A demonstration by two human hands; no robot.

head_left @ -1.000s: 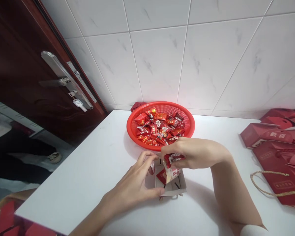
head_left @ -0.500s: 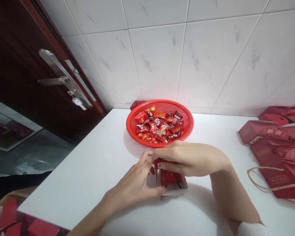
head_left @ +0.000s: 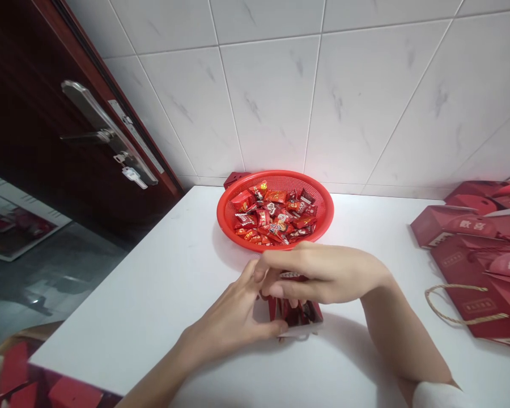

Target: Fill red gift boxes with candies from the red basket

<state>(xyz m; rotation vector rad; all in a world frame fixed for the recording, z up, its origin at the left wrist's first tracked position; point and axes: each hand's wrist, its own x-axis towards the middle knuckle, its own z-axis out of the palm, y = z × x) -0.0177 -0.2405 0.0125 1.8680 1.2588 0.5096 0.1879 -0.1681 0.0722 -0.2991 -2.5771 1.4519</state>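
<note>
White tabletop (head_left: 153,283) before marbled tiles (head_left: 272,96), small open box (head_left: 300,330) gripped by left hand (head_left: 233,309) between thumb and spread fingers, right hand (head_left: 323,273) arched above it, wrist bent, fingers curled, their hold unclear.

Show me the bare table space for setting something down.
The white table is bare left of the red basket and left hand, and between the basket and the red packages on the right. It is crowded at the packages and the small box, with the right hand over it.

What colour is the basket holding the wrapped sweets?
Bright red basket, seen best in the head view.
</note>
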